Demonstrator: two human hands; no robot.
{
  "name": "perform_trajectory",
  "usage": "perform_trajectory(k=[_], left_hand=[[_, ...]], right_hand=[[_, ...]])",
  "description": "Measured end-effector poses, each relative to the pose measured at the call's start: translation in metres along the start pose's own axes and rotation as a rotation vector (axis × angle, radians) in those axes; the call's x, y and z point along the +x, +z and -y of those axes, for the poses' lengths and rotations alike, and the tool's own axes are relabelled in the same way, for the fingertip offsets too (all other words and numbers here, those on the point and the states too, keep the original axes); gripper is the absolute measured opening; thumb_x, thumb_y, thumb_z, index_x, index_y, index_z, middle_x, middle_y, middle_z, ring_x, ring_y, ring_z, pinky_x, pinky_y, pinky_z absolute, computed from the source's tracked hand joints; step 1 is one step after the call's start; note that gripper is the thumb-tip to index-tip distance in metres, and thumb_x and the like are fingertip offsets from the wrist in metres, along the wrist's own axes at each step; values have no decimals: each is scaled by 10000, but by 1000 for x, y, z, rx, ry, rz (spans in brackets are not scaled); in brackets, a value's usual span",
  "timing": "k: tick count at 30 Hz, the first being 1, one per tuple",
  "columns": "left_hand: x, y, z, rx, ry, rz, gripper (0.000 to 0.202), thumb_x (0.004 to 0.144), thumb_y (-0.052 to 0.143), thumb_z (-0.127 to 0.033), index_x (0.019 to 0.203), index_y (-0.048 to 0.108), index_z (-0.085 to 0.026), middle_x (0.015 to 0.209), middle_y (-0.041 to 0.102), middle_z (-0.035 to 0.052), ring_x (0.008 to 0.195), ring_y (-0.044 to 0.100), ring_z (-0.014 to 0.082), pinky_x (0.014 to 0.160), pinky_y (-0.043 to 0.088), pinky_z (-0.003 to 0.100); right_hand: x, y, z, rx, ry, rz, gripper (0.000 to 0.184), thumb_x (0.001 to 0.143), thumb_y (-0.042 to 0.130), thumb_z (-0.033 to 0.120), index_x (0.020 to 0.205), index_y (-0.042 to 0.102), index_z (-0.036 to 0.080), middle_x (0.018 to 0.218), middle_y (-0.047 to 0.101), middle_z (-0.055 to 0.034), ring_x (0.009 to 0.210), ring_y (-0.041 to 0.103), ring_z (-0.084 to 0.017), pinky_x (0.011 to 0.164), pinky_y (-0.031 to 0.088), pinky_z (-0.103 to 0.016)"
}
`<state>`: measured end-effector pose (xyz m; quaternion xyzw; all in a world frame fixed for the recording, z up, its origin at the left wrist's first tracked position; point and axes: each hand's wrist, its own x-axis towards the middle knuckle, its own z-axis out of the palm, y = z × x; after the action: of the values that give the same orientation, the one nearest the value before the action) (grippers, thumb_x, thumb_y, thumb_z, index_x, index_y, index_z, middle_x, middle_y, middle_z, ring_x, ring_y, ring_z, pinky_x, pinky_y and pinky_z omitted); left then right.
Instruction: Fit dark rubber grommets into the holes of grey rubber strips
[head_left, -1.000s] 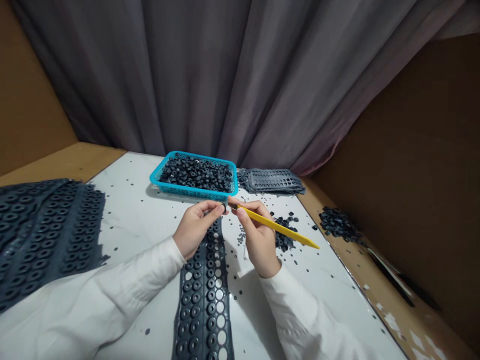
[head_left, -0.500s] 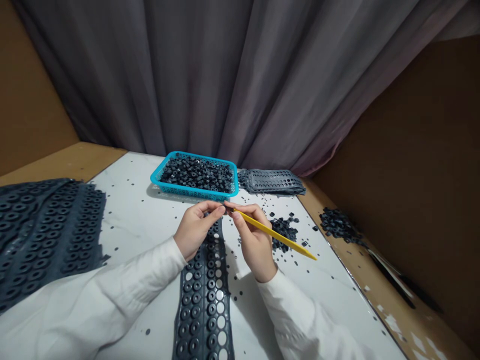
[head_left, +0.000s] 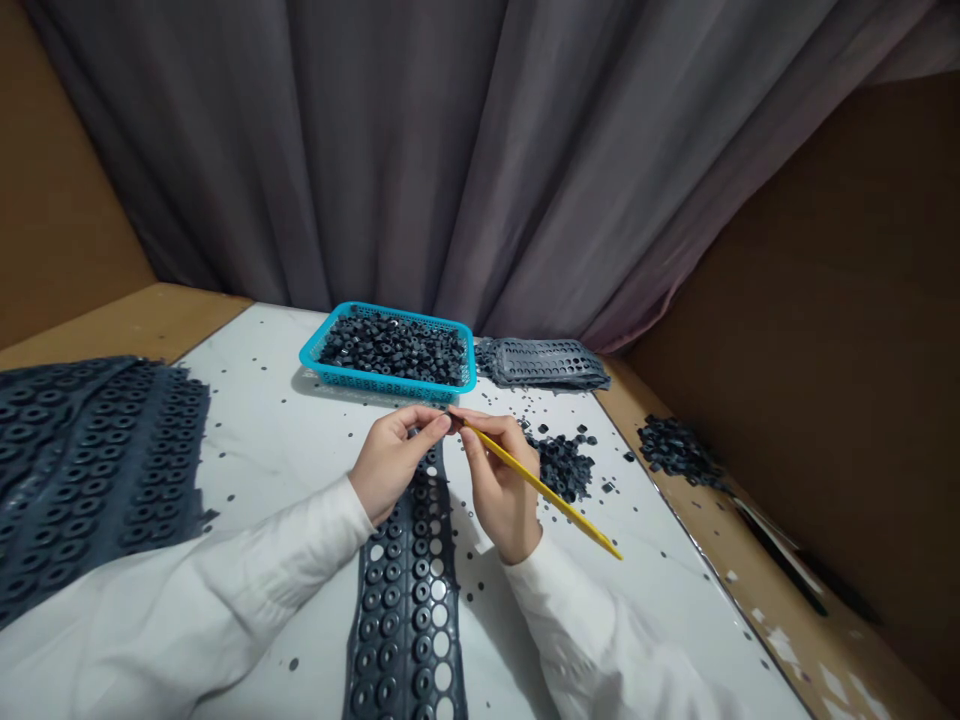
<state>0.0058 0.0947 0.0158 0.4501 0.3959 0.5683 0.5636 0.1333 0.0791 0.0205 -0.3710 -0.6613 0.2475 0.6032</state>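
My left hand [head_left: 394, 467] pinches a small dark rubber ring [head_left: 449, 417] between its fingertips, above the far end of a dark grey perforated rubber strip [head_left: 405, 610]. My right hand [head_left: 498, 488] grips a slim yellow pointed tool [head_left: 541, 488], whose thin end meets that ring at the left fingertips. Its long end slants down to the right. Many rings sit in the strip's holes, and others have been punched out, leaving white marble showing through.
A blue plastic basket [head_left: 384, 382] full of dark rings stands ahead. A grey strip [head_left: 541, 364] lies to its right, and a wide ringed sheet [head_left: 94, 470] lies left. Loose rings [head_left: 562, 465] litter the white marble table [head_left: 262, 400]; another heap [head_left: 677, 448] sits on the wooden ledge.
My right hand has moved closer to my left, and the yellow tool has swung steeper, its long end lower and further left. My left hand has barely moved.
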Motion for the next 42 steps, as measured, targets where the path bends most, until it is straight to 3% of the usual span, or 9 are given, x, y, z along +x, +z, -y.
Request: perform_trajectory(k=[10, 28, 35, 39, 42], left_hand=[[1, 0, 9, -1, -19, 9, 280, 701, 699, -410, 767, 672, -139, 780, 681, 46, 807, 586, 178, 726, 415, 259], [-2, 1, 10, -20, -92, 2, 280, 688, 708, -410, 770, 657, -147, 764, 668, 30, 799, 557, 153, 718, 384, 232], [-8, 5, 10, -79, -176, 52, 291, 674, 723, -423, 744, 644, -152, 798, 662, 34, 783, 551, 149, 694, 371, 229], [-6, 5, 5, -102, -161, 36, 285, 684, 725, -414, 762, 655, -149, 744, 644, 7, 615, 468, 91, 597, 328, 208], [-6, 6, 1, -118, -165, 28, 313, 665, 739, -422, 759, 666, -132, 717, 629, 6, 595, 441, 84, 583, 316, 208]], right_hand=[[-1, -2, -4, -208, -145, 48, 177, 870, 490, 99, 970, 564, 224, 1017, 681, -65, 965, 648, -174, 825, 535, -323], [-3, 2, -2, -267, -102, 35, 154, 893, 458, 137, 958, 572, 218, 963, 685, -62, 891, 657, -166, 765, 534, -295], [4, -2, -8, -100, 81, -66, 98, 890, 486, 199, 901, 583, 202, 976, 686, -49, 592, 631, -112, 692, 535, -309], [12, -5, -2, 80, 210, -80, 99, 872, 533, 254, 910, 597, 189, 988, 687, -61, 625, 648, -121, 656, 542, -299], [16, -7, 2, 165, 242, -96, 102, 856, 562, 265, 907, 601, 186, 1013, 680, -66, 674, 650, -124, 642, 538, -283]])
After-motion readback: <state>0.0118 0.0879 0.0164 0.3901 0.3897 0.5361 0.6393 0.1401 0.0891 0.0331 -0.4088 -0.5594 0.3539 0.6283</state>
